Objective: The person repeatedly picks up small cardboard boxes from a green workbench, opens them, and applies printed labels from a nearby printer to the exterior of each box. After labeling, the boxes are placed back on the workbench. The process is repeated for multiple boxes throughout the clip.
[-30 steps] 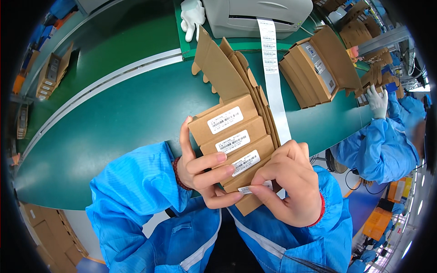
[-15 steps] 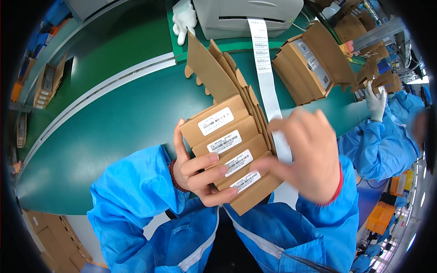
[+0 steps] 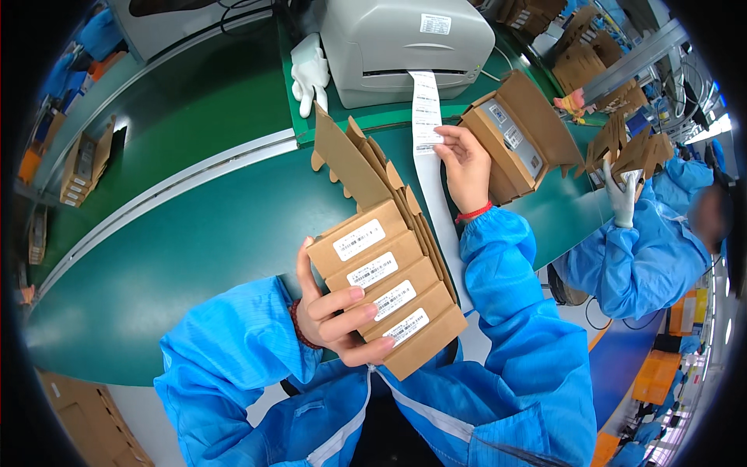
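My left hand point(image 3: 338, 315) is closed around several small brown cardboard boxes point(image 3: 424, 276) lined up side by side, fingers across their front. Each box bears a white barcode label, and their open flaps stand up at the far side. A grey label printer point(image 3: 405, 47) stands beyond, with a long strip of white labels point(image 3: 426, 101) hanging from its slot and running down past the boxes. At the strip's right edge, my right hand point(image 3: 468, 167) pinches a label between thumb and forefinger. Whether that label is peeled off its backing, I cannot tell.
An open cardboard box point(image 3: 502, 148) holding a grey labelled item lies right of the strip. A white glove point(image 3: 309, 74) rests left of the printer. A metal rail point(image 3: 226, 169) crosses the green table point(image 3: 179, 257). At right, a co-worker's gloved hand point(image 3: 620, 198) is at other boxes.
My right hand has gone from beside the boxes, up and away to the label strip, and now pinches there. My left hand keeps its hold on the boxes, which sit slightly lower in view.
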{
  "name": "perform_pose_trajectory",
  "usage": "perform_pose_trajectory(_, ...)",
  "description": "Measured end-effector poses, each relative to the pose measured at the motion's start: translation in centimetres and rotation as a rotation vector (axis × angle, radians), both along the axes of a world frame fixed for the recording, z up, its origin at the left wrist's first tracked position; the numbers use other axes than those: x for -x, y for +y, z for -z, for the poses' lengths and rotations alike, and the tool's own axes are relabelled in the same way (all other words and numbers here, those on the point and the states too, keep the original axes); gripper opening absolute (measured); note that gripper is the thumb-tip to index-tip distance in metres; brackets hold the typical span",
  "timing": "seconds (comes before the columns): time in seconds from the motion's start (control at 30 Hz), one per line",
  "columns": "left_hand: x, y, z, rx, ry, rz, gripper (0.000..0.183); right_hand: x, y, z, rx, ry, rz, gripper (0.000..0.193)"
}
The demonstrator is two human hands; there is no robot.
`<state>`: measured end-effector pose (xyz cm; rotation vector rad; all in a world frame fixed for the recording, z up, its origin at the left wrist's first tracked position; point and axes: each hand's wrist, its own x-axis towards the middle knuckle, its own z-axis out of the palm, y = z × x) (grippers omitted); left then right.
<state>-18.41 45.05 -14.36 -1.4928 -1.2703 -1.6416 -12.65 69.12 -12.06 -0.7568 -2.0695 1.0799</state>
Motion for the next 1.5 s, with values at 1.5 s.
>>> perform_pose_trajectory(1.5,-0.8,1.5,0.0,-0.116,-0.068,-0.051,0.024,-7.4,-14.4,-14.5,-0.414,-0.630,-0.345,0.025)
